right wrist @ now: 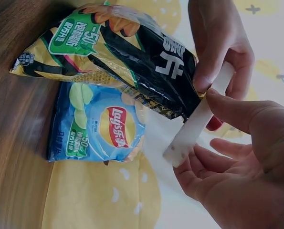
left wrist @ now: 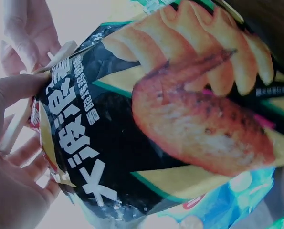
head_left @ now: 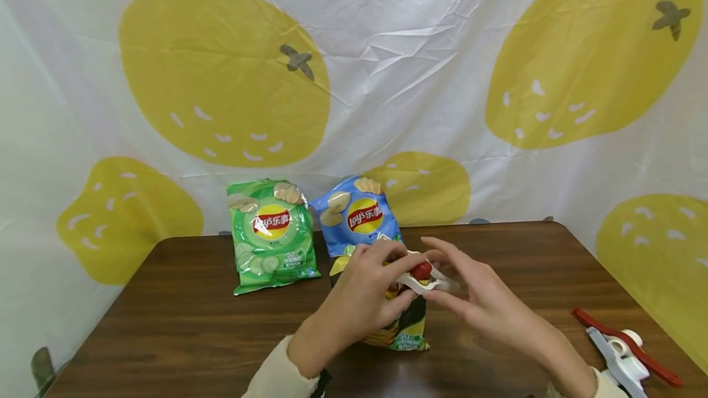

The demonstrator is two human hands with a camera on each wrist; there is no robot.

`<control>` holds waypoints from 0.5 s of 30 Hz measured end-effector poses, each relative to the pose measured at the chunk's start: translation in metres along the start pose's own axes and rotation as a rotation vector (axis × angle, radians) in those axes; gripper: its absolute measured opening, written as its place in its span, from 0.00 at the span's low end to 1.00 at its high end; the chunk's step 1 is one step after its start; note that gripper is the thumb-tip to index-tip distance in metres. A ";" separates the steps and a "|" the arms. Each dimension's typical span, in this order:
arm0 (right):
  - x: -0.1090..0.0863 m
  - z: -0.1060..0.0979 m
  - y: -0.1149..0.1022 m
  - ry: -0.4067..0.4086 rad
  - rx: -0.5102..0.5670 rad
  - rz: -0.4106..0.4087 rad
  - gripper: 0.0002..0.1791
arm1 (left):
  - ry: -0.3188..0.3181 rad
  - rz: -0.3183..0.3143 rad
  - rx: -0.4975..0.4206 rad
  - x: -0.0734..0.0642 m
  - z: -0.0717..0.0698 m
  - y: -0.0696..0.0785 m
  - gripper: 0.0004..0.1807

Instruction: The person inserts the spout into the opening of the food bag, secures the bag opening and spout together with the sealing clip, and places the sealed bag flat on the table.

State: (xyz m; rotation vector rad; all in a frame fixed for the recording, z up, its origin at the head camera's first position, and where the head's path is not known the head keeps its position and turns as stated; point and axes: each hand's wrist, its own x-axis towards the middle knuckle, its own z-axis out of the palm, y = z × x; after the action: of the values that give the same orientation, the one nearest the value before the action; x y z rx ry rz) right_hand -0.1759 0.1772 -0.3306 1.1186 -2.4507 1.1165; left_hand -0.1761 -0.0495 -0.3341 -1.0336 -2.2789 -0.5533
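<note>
A black and yellow chip bag (head_left: 412, 327) stands on the table, its upper end between my hands. Across that end lies a white bag clip (right wrist: 199, 124), with a red patch of the bag showing beside it in the head view. My left hand (head_left: 351, 293) grips the bag's top and the clip, thumb in front. From the other side my right hand (head_left: 487, 293) pinches the clip between thumb and fingers. The left wrist view shows the bag's front (left wrist: 189, 109) with a chicken wing picture. Whether the clip is fastened cannot be told.
Behind, a green chip bag (head_left: 273, 223) and a blue chip bag (head_left: 362, 217) lean against the lemon-print cloth (head_left: 376, 109). At the right of the brown table (head_left: 182, 324) lie a red clip (head_left: 625, 344) and a grey clip (head_left: 614, 361), both with white ends.
</note>
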 end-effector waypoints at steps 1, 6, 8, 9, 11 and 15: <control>0.000 0.000 0.001 0.013 -0.018 -0.023 0.38 | 0.009 0.005 0.024 0.000 0.000 0.000 0.23; 0.002 0.002 0.006 0.051 -0.048 -0.090 0.31 | 0.020 0.021 0.053 0.000 -0.001 0.001 0.22; 0.002 0.003 0.006 0.042 -0.022 -0.052 0.29 | 0.011 0.026 0.041 0.000 -0.002 0.002 0.22; 0.001 0.004 0.007 0.034 0.000 -0.028 0.30 | 0.008 0.031 0.034 0.000 -0.002 0.002 0.22; 0.001 0.006 0.007 0.020 0.033 0.021 0.31 | 0.001 0.044 0.033 0.000 -0.002 0.003 0.23; 0.000 0.009 0.007 -0.018 0.097 0.088 0.31 | -0.013 0.062 0.042 0.000 -0.001 0.005 0.24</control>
State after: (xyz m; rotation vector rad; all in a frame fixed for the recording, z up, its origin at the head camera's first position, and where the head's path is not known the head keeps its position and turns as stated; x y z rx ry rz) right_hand -0.1801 0.1732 -0.3405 1.0611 -2.5062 1.2689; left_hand -0.1716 -0.0470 -0.3325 -1.0856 -2.2518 -0.4725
